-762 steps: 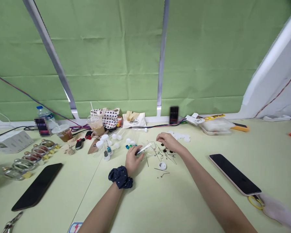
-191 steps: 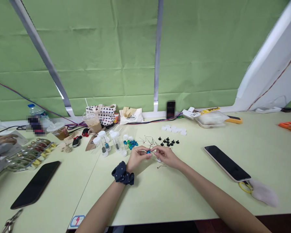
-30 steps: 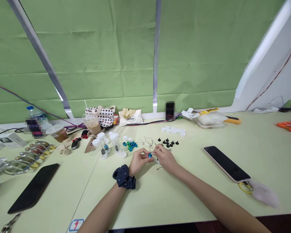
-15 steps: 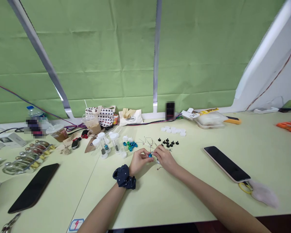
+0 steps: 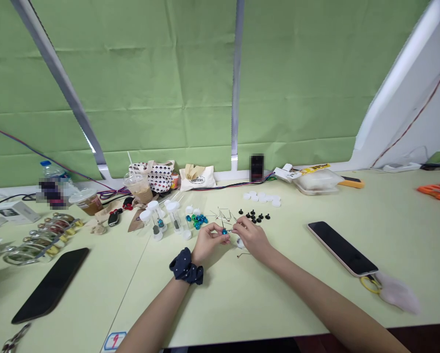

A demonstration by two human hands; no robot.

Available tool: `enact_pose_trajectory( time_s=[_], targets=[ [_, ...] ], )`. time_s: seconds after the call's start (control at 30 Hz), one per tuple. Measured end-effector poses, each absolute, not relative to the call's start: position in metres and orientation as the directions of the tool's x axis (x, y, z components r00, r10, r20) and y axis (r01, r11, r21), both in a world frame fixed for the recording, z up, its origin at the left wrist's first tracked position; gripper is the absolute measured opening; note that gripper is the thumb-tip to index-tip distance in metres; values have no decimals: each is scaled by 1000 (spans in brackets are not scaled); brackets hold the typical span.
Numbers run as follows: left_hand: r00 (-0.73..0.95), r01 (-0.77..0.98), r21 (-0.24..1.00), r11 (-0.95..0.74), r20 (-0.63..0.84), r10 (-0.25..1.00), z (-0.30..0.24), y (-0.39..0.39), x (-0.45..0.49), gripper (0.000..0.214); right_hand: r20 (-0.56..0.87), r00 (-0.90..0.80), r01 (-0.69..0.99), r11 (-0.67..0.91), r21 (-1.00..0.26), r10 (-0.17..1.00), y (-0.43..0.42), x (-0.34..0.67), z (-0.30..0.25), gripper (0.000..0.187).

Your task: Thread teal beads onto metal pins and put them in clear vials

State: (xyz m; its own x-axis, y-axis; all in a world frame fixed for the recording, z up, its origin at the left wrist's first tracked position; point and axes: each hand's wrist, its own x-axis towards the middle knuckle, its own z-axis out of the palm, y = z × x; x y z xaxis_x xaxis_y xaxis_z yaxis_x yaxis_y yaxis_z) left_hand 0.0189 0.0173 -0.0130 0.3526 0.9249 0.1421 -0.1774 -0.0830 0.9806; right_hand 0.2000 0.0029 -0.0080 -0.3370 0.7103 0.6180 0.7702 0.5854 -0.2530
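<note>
Between the thumb and fingertips of my left hand point(image 5: 210, 240) sits a small shiny blue ball point(image 5: 225, 231), with a thin metal wire rising from it. My right hand point(image 5: 255, 240) is closed in a pinch just to the right, on what looks like a thin metal piece; its exact shape is too small to make out. Below the right fingers a round white piece point(image 5: 239, 242) lies partly hidden. A bent wire point(image 5: 243, 254) rests on the table nearer to me. Behind the hands are several thin wires point(image 5: 223, 214) and a cluster of blue and green balls point(image 5: 197, 220).
Small black parts point(image 5: 260, 218) and white discs point(image 5: 261, 197) lie beyond my right hand. Several clear tubes with white caps point(image 5: 173, 215) stand left of the balls. A phone point(image 5: 342, 248) lies at right, a black one point(image 5: 51, 285) at left. Drink cups point(image 5: 141, 189) stand behind.
Both hands stay close together. The blue ball has shifted slightly left and up, and the right fingers have opened a small gap that shows more of the white piece beneath.
</note>
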Motion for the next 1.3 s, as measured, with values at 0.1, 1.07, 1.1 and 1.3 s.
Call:
enact_pose_trajectory(
  time_s=[0.1, 1.07, 1.1, 1.3],
  targets=[
    [362, -199, 977, -74, 143, 921, -12, 18, 19, 32, 624, -386, 823, 559, -99, 679, 4, 202, -6, 24],
    [342, -106, 986, -131, 160, 926, -11, 24, 14, 32, 664, -458, 787, 616, -6, 592, 13, 201, -14, 18],
    [314, -110, 985, -136, 165, 935, -11, 26, 13, 31, 659, -449, 792, 610, -19, 603, 13, 201, -14, 19],
    [77, -152, 973, -176, 189, 979, -15, 39, 2, 31, 548, -538, 735, 675, -67, 641, -2, 189, -17, 19]
  ],
)
